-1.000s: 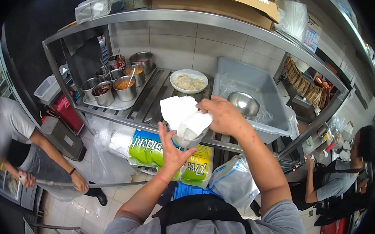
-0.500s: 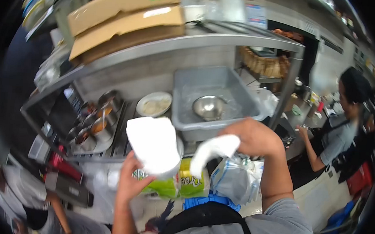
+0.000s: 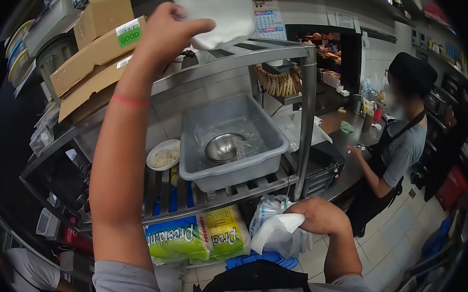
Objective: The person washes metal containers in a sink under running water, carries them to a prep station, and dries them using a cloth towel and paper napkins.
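Note:
My left hand (image 3: 163, 32) is raised at the upper shelf with its fingers closed on the side of a white tub (image 3: 216, 14). The tub's top is cut off by the view's upper edge, so its contents are hidden now. Low on the right, my right hand (image 3: 324, 216) is closed on some folded white paper napkins (image 3: 278, 229), which hang to the left from the fingers. Behind the napkins is a clear plastic bag (image 3: 265, 210). Between my arms, a grey plastic bin (image 3: 265, 162) stands on the slatted shelf with a steel bowl (image 3: 224, 148) inside.
The metal rack (image 3: 308, 97) carries cardboard boxes (image 3: 87, 70) on top. A white dish (image 3: 156, 165) of pale food sits beside the bin. Green and yellow "President" packs (image 3: 179, 237) lie below. A co-worker (image 3: 403, 130) stands at the counter on the right; another person (image 3: 33, 267) is at lower left.
My left hand has lifted the white tub from in front of the rack to the upper shelf's height. My right hand has moved lower, still holding the napkins. The view has shifted rightward.

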The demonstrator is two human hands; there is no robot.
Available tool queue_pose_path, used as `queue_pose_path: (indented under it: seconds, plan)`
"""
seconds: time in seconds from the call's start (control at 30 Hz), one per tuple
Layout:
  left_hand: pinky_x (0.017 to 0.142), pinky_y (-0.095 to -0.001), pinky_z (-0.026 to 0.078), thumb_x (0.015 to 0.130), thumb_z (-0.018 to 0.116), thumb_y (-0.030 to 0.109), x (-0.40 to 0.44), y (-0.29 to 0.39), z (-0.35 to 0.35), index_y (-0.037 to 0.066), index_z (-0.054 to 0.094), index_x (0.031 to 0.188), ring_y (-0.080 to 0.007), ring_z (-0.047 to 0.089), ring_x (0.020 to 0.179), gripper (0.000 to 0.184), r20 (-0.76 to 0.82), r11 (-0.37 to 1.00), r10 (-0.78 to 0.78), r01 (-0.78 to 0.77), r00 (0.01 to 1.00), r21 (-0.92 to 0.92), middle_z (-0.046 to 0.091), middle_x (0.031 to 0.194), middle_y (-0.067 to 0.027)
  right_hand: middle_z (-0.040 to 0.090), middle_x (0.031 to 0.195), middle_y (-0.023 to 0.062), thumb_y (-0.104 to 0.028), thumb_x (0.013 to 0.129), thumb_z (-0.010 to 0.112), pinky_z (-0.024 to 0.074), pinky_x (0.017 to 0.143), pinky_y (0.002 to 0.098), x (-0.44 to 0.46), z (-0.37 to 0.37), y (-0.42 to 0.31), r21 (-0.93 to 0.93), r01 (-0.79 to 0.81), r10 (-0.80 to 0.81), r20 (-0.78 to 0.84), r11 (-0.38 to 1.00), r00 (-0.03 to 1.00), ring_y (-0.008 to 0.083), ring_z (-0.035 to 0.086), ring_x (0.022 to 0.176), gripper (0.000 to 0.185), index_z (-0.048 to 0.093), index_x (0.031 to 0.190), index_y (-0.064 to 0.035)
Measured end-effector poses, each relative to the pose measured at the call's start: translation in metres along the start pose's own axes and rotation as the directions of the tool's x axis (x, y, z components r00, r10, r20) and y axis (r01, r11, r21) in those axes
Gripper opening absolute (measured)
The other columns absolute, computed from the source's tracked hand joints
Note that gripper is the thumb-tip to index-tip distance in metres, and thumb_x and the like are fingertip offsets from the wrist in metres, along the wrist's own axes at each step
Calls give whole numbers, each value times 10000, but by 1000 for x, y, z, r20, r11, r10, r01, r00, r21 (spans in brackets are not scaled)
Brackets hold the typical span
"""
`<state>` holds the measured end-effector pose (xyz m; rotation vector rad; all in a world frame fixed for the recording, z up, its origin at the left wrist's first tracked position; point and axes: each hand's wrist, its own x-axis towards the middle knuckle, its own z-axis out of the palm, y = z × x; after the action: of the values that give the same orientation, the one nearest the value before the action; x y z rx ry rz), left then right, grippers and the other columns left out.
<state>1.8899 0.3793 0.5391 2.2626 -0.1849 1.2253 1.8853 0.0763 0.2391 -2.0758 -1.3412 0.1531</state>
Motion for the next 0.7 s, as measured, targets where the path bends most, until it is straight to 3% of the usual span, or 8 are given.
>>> queue_pose_path:
  seconds: [0.17, 0.23, 0.3, 0.43, 0.5, 0.57, 0.63, 0.7]
  plan:
    - [796, -375, 494, 656, 776, 345, 45, -41, 43, 17, 527, 1218, -299, 631, 908, 697, 118, 988, -70, 52, 990, 148, 615, 1057, -238, 675, 928, 153, -114, 725, 583, 503, 775, 386, -5, 11, 9, 64, -99, 93, 89, 993, 992, 338, 641, 872, 296, 678, 1004, -99]
    - [900, -406, 467, 680, 761, 327, 38, -41, 41, 88, 514, 1290, -384, 583, 1062, 701, 87, 921, 85, -112, 993, 374, 522, 1240, -304, 675, 939, 147, -134, 744, 583, 500, 785, 379, -2, 14, 11, 102, -70, 60, 94, 992, 994, 334, 639, 885, 284, 678, 1009, -107]
    - [1025, -403, 375, 714, 747, 260, 4, -24, 36, 130, 491, 1341, -373, 437, 1268, 690, -81, 854, 306, -236, 949, 463, 439, 1364, -264, 682, 930, 130, -133, 753, 612, 507, 773, 364, 4, 16, 12, 99, -52, 41, 109, 994, 993, 312, 650, 874, 264, 681, 1005, -96]
    - [1030, -410, 368, 711, 746, 217, -101, 5, -1, 91, 542, 1288, -371, 433, 1271, 626, -40, 730, 590, -512, 806, 452, 489, 1345, -198, 681, 904, 129, -172, 764, 627, 511, 748, 374, 24, 28, 20, 84, 27, -45, 222, 996, 974, 313, 652, 846, 232, 680, 977, -97]
    - [1021, -427, 373, 699, 725, 135, -167, 5, -21, 35, 591, 1192, -336, 506, 1199, 520, 164, 800, 485, -512, 859, 313, 582, 1218, -165, 662, 840, 145, -234, 758, 630, 503, 710, 403, 46, 35, 18, 106, 88, -123, 388, 990, 913, 334, 638, 803, 205, 673, 908, -103]
    - [1048, -462, 343, 725, 715, 150, -241, -2, -36, 65, 604, 1173, -327, 556, 1130, 469, 418, 965, 131, -212, 899, 153, 606, 1183, -119, 654, 805, 147, -211, 737, 659, 502, 693, 381, 70, 53, 23, 246, 204, -302, 480, 947, 823, 325, 638, 769, 206, 669, 876, -59]
    - [1082, -546, 277, 778, 720, 238, -320, -22, -54, 92, 578, 1212, -304, 541, 1161, 479, 559, 959, -280, 246, 780, 138, 600, 1204, -115, 658, 802, 139, -192, 731, 674, 503, 689, 361, 92, 83, 21, 398, 288, -480, 566, 871, 671, 317, 643, 760, 215, 675, 888, -44]
    - [1078, -568, 266, 774, 724, 233, -398, -34, -83, 77, 567, 1222, -314, 538, 1161, 499, 457, 791, -611, 518, 647, 325, 603, 1199, -122, 643, 772, 153, -189, 723, 668, 495, 676, 384, 110, 106, 6, 171, 305, -338, 666, 937, 665, 335, 633, 743, 213, 668, 864, -30]
